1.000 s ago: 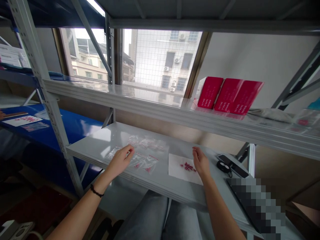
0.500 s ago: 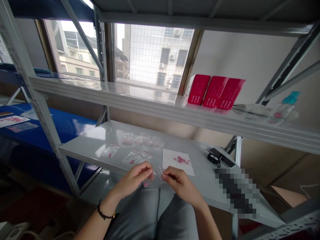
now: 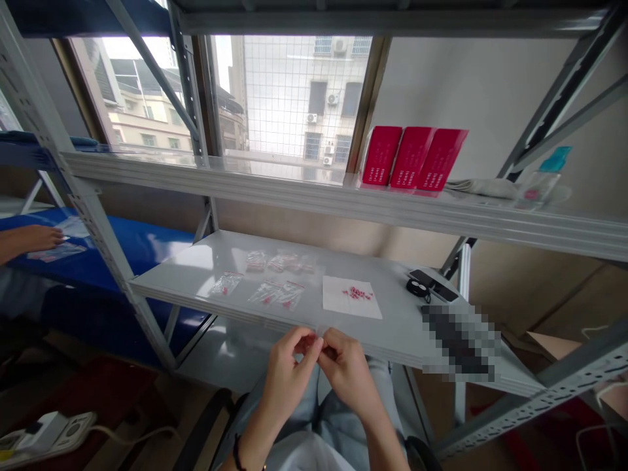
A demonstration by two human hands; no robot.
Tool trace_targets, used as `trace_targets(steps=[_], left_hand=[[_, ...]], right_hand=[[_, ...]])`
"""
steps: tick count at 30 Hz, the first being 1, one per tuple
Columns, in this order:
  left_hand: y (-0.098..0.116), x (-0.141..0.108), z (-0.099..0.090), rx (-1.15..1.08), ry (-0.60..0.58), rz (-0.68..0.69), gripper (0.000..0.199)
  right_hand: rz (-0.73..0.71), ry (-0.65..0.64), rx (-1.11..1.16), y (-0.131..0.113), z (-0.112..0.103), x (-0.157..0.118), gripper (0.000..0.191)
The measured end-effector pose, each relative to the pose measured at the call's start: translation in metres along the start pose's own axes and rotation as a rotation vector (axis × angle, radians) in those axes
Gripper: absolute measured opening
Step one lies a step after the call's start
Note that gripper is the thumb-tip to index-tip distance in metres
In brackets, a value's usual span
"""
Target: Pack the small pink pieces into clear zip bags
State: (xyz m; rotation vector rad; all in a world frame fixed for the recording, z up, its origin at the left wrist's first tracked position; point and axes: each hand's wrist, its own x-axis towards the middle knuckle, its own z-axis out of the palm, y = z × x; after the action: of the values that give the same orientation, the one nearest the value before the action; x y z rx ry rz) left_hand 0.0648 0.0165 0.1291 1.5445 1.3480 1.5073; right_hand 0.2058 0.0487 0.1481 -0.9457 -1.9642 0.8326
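My left hand [image 3: 289, 369] and my right hand [image 3: 346, 373] meet over my lap, just in front of the shelf edge, with thumbs and fingertips pinched together. They are closed on a small clear zip bag, mostly hidden by the fingers. Beyond them a white sheet [image 3: 338, 304] lies on the shelf, bearing a scatter of small red-pink pieces [image 3: 358, 294]. Left of the sheet are a zip bag [image 3: 226, 284] and two overlapping zip bags [image 3: 277, 295], each with red-pink bits inside. Behind these sit several more filled clear bags [image 3: 279, 261].
On the upper shelf [image 3: 275, 190] stand three red boxes [image 3: 405, 157], a folded cloth [image 3: 483, 188] and a spray bottle [image 3: 544, 176]. A black coil [image 3: 418, 288] and a phone-like slab [image 3: 436, 285] lie at right. Another person's hand [image 3: 44, 238] reaches over the blue surface at left.
My hands have come together from apart, and the bag is now largely covered by fingers. The view has shifted. Another person's hand has appeared at far left.
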Motion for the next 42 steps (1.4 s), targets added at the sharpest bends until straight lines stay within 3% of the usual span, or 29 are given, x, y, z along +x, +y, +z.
trace_targets(steps=[5, 12, 21, 28, 35, 42], left_hand=[[-0.008, -0.005, -0.005, -0.099, -0.015, -0.032, 0.025], [-0.02, -0.012, 0.004, -0.219, -0.027, -0.102, 0.027], [-0.021, -0.009, 0.001, -0.502, -0.054, -0.258, 0.033], [-0.03, -0.007, 0.004, -0.46, 0.067, -0.287, 0.031], [-0.031, -0.006, 0.002, -0.391, 0.043, -0.304, 0.026], [-0.026, -0.006, 0.003, -0.381, 0.006, -0.295, 0.023]], right_hand=[[-0.012, -0.055, 0.054, -0.009, 0.002, -0.008, 0.024], [0.052, 0.032, -0.022, 0.003, 0.012, -0.016, 0.023], [0.07, 0.083, 0.007, 0.007, 0.019, -0.02, 0.026], [0.12, 0.165, 0.084, 0.013, 0.022, -0.024, 0.021], [0.107, 0.177, 0.15, 0.014, 0.022, -0.027, 0.021], [0.192, 0.162, 0.356, 0.019, 0.033, -0.031, 0.032]])
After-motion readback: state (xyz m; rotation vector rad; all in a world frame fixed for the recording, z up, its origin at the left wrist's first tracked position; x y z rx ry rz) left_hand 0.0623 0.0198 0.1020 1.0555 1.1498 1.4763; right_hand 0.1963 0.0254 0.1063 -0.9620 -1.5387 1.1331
